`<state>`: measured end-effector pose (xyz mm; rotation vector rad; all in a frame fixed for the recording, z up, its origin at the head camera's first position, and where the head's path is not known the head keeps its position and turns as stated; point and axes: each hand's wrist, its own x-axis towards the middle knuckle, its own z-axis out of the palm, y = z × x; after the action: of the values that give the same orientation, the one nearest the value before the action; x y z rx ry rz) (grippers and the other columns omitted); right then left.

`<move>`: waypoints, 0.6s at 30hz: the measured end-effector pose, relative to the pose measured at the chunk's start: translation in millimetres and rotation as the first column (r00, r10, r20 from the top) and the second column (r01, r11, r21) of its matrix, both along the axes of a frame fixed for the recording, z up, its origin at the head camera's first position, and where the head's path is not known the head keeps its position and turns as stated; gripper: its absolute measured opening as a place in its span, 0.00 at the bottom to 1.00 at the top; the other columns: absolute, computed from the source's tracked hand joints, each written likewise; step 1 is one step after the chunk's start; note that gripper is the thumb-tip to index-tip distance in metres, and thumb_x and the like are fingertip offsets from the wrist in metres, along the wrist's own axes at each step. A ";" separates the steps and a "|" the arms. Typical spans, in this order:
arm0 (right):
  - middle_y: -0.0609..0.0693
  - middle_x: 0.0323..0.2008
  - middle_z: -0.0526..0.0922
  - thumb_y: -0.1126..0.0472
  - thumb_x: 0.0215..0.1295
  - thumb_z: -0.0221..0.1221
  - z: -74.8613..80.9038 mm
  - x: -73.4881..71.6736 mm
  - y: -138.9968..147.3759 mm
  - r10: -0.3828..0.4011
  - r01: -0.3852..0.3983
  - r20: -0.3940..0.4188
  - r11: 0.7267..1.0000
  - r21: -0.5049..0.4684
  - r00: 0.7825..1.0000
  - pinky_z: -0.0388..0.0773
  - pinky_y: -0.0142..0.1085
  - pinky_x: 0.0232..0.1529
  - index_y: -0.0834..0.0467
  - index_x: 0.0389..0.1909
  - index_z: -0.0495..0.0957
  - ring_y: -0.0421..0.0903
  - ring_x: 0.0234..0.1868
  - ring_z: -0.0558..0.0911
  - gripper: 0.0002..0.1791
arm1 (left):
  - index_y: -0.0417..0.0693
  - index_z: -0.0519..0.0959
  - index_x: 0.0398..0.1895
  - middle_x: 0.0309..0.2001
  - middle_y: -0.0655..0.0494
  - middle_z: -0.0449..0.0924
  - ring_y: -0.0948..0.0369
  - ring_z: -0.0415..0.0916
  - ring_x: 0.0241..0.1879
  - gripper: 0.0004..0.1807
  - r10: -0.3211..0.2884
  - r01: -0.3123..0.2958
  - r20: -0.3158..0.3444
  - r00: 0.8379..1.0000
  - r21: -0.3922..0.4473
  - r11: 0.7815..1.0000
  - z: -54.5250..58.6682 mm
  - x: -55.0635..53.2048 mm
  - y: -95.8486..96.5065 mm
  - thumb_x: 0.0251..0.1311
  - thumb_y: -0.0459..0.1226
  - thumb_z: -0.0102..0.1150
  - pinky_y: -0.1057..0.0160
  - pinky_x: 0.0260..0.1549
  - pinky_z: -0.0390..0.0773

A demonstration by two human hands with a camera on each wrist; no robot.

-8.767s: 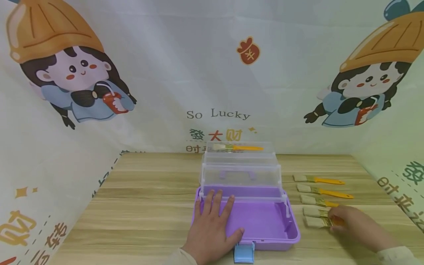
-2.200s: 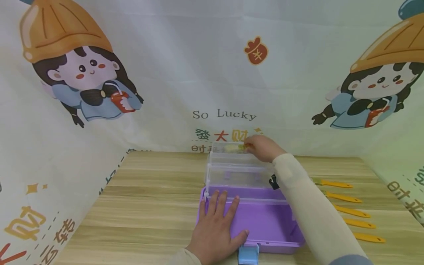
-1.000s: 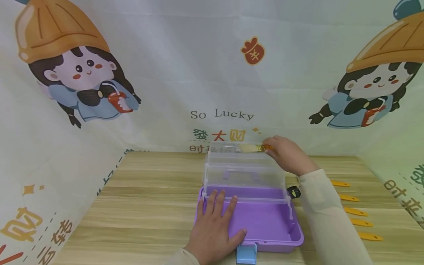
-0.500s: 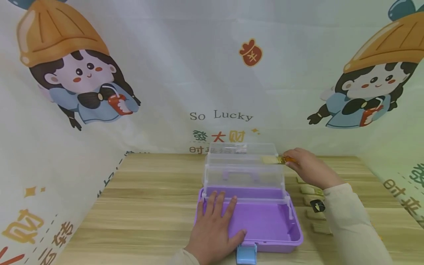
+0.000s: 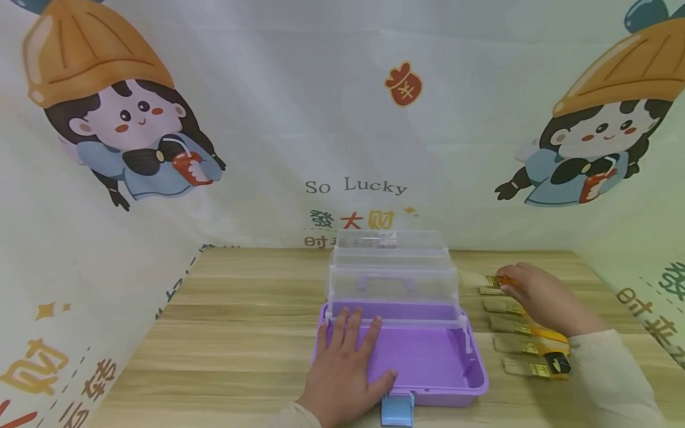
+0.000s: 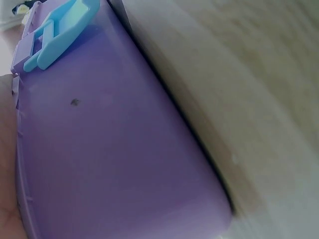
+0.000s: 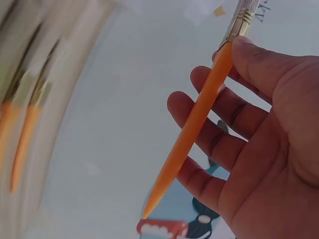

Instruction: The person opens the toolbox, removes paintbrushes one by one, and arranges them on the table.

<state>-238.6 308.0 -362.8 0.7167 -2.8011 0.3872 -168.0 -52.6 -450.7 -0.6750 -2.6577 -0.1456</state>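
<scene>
My right hand (image 5: 540,300) pinches a paintbrush (image 7: 194,129) near its ferrule, thumb against fingers. This brush has pale bristles and an orange handle, and it hovers at the far end of a row of similar paintbrushes (image 5: 508,326) on the table. A purple plastic box (image 5: 417,359) stands open in the middle, its clear tiered trays (image 5: 396,282) raised at the back. Across the box's left side rests my left hand (image 5: 345,368), fingers straight and spread. The left wrist view shows the box's outer wall and its light blue latch (image 6: 65,35).
The wooden table (image 5: 241,333) ends at a printed cloth backdrop (image 5: 278,119), which also rises on both sides. A second blue latch view appears at the box's front, hanging down. My right sleeve (image 5: 615,374) covers part of the nearest brush handles.
My right hand has taken the paintbrush out of the top clear tray and carried it right and toward me, over the row's far end. My left hand has stayed on the box.
</scene>
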 end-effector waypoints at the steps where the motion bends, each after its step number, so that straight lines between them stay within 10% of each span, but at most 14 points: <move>1: 0.53 0.38 0.82 0.69 0.66 0.61 -2.5 3.0 4.4 -0.005 0.005 0.001 1.000 0.007 1.000 0.79 0.51 0.41 0.65 0.47 0.78 0.53 0.39 0.82 0.10 | 0.54 0.62 0.76 0.72 0.42 0.60 0.43 0.52 0.73 0.44 -0.001 0.001 -0.004 1.000 -0.001 1.000 -0.3 -0.1 0.1 0.63 0.69 0.41 0.35 0.66 0.53; 18: 0.42 0.36 0.81 0.66 0.55 0.70 -60.3 64.9 56.4 -0.056 0.049 0.061 0.994 0.101 0.997 0.79 0.35 0.29 0.60 0.45 0.81 0.38 0.30 0.80 0.16 | 0.54 0.60 0.77 0.72 0.42 0.59 0.43 0.51 0.73 0.45 0.000 0.000 0.002 1.000 -0.018 1.000 -1.6 -0.8 1.4 0.63 0.69 0.39 0.35 0.66 0.52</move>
<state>-173.7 364.5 -423.1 0.6603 -2.9105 0.2681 -168.9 -51.2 -452.3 -0.6810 -2.6634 -0.1229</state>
